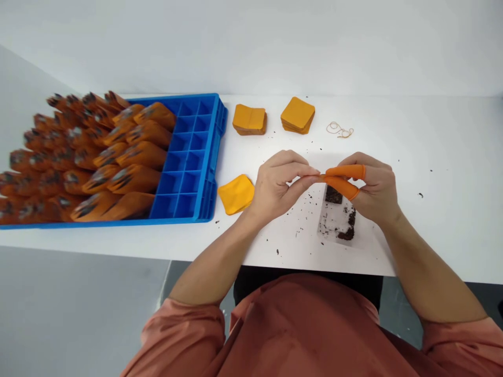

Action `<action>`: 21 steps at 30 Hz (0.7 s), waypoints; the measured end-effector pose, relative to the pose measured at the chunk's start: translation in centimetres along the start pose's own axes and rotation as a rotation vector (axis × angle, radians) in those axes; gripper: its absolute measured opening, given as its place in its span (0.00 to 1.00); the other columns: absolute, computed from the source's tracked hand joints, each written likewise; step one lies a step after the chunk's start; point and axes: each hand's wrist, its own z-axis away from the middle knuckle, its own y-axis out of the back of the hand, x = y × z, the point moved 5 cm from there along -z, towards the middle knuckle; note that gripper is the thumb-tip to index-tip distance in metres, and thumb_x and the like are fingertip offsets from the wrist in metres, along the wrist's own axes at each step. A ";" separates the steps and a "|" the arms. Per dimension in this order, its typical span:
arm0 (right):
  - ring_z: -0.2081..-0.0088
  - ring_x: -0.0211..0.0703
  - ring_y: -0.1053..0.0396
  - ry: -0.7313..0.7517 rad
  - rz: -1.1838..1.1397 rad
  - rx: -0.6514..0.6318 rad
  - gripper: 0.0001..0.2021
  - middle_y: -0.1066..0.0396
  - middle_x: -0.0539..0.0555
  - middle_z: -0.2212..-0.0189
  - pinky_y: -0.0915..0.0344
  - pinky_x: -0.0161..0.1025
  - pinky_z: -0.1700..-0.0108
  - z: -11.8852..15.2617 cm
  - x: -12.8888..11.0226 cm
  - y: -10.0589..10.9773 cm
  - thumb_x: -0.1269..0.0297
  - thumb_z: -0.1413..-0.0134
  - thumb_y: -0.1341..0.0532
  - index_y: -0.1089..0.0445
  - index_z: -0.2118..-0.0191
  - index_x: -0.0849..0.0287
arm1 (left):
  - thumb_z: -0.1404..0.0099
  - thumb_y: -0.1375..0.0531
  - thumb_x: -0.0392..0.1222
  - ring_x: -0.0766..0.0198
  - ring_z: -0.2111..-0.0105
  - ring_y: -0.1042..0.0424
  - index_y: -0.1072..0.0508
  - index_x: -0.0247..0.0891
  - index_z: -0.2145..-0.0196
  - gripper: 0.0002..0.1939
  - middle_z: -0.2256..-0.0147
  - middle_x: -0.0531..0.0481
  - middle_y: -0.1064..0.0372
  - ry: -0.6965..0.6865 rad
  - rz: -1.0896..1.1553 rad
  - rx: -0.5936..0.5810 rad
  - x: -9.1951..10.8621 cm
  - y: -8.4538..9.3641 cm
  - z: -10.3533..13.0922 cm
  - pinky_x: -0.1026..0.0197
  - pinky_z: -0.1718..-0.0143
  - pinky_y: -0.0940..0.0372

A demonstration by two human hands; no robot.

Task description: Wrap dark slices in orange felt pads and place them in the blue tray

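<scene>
My left hand (281,183) is closed in a pinch, thumb and fingertips pressed together. My right hand (369,183) wears orange finger covers on thumb and forefinger and pinches too, its tips meeting the left ones. Whatever lies between the fingertips is too small to make out. Under the right hand sits a clear box (334,222) with dark crumbs in it and a dark block (333,195) at its far end, partly covered by the fingers. A yellow cloth piece (237,195) lies beside my left wrist.
On the left, a blue divided tray (214,152) holds many filled orange pouches (141,155). Two stacks of orange squares (249,118) (297,113) and a thin coiled string (340,130) lie toward the back. Dark crumbs dot the white table (444,220).
</scene>
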 end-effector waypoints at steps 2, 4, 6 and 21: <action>0.67 0.43 0.26 0.023 0.008 0.000 0.05 0.18 0.50 0.64 0.28 0.45 0.66 0.0 0.1 0.0 0.61 0.31 0.27 0.12 0.56 0.40 | 0.20 0.33 0.47 0.63 0.64 0.21 0.15 0.44 0.57 0.08 0.61 0.49 0.17 -0.020 0.000 0.000 0.0 0.0 0.0 0.58 0.62 0.26; 0.66 0.44 0.25 0.040 0.040 0.002 0.04 0.18 0.51 0.64 0.28 0.46 0.66 0.0 0.1 0.0 0.61 0.31 0.26 0.12 0.57 0.41 | 0.21 0.32 0.47 0.63 0.63 0.21 0.15 0.44 0.58 0.07 0.62 0.49 0.17 -0.039 -0.031 -0.021 -0.1 0.0 0.0 0.57 0.62 0.26; 0.66 0.46 0.24 0.057 0.073 0.007 0.03 0.18 0.51 0.64 0.26 0.48 0.65 0.1 0.0 0.0 0.59 0.33 0.25 0.12 0.58 0.41 | 0.22 0.31 0.49 0.61 0.62 0.20 0.15 0.45 0.58 0.08 0.61 0.49 0.17 -0.053 -0.075 -0.062 -0.3 -0.2 0.0 0.56 0.61 0.26; 0.73 0.55 0.29 -0.145 0.048 0.441 0.25 0.24 0.64 0.76 0.44 0.60 0.73 -0.6 6.6 4.5 0.27 0.65 0.20 0.15 0.76 0.43 | 0.21 0.35 0.51 0.56 0.61 0.22 0.19 0.46 0.62 0.11 0.62 0.49 0.21 0.139 -0.538 0.214 1.1 17.4 6.0 0.49 0.57 0.27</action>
